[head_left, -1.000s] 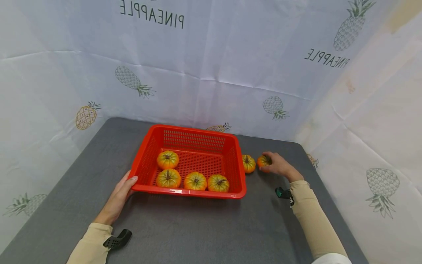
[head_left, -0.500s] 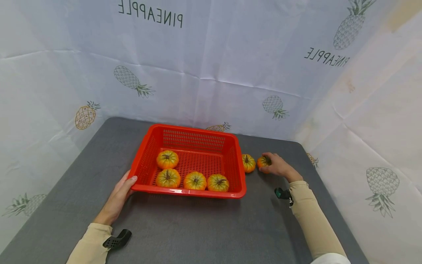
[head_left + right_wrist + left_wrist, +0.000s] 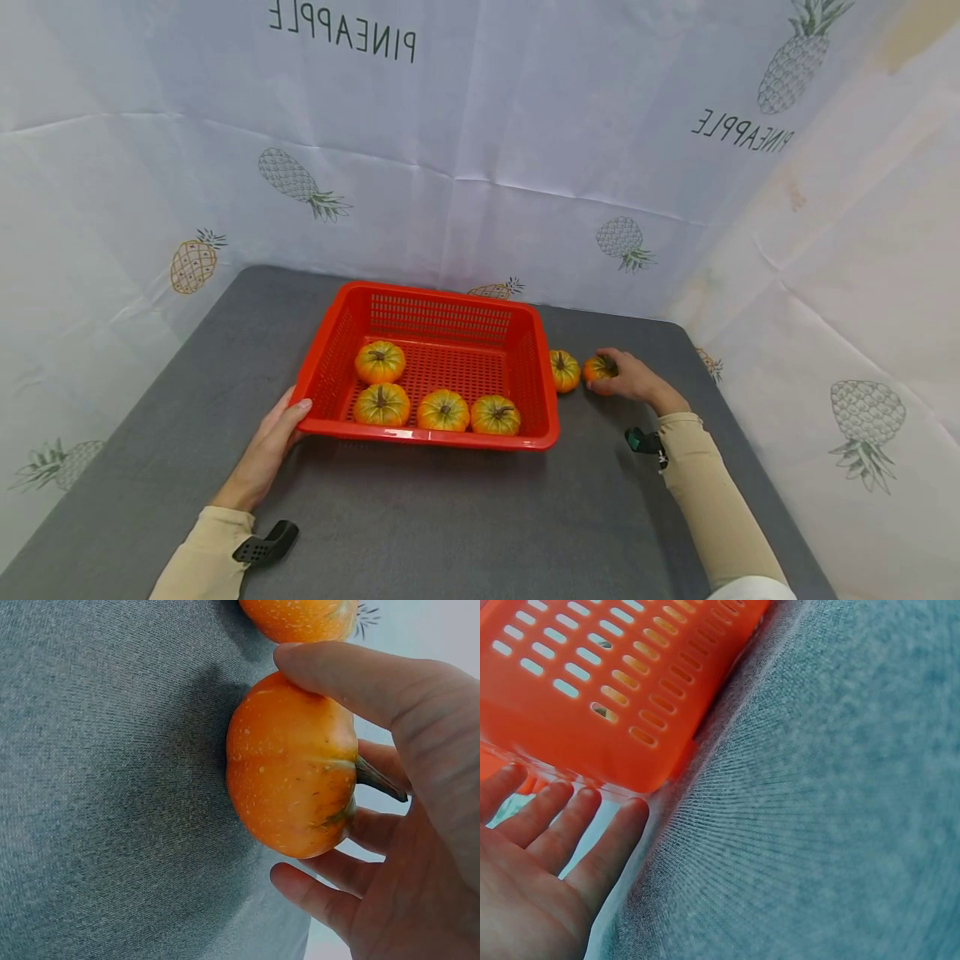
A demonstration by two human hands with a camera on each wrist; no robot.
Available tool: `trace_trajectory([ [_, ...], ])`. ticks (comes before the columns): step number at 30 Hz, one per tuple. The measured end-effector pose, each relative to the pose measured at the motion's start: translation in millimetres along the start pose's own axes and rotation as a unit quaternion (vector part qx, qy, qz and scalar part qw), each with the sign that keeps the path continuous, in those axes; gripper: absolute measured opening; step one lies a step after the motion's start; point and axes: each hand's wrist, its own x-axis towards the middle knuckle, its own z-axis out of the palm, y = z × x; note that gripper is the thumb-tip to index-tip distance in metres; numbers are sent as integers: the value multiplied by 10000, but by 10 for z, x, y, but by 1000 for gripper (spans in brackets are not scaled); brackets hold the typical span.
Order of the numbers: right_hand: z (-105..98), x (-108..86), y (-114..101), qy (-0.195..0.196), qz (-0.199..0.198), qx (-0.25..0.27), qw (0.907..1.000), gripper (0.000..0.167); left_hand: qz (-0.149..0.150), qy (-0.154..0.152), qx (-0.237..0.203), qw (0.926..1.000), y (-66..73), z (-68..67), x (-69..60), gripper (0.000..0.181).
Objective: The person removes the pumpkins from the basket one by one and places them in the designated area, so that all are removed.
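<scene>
A red plastic basket (image 3: 442,439) with slotted walls stands on the grey table. My left hand (image 3: 262,454) holds its near left corner, thumb on the rim and the other fingers along the outside; in the left wrist view those fingers (image 3: 604,859) look fairly straight against the basket (image 3: 570,735). Several small orange-yellow pumpkins (image 3: 381,406) lie inside. To the right of the basket, my right hand (image 3: 633,379) grips a small pumpkin (image 3: 289,772), its thumb on one side and fingers around the other. This pumpkin sits on the cloth, its stem toward the palm.
Another small pumpkin (image 3: 564,372) lies between the basket's right wall and the gripped one. Behind and beside the table (image 3: 435,525) hang white curtains (image 3: 525,125) printed with pineapples, close to its back edge.
Almost nothing differs. The view shifts very slightly, while both hands, the basket and the pumpkins keep their places.
</scene>
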Motion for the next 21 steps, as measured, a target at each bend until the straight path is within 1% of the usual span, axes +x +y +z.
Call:
trace_trajectory([
  [14,-23,13,-22,4,-26,-14,10000,80,10,19,69,10000,8,-1,-11,58],
  [21,-14,6,-11,14,-85,8,10000,78,39,-19,10,10000,30,1,-9,57],
])
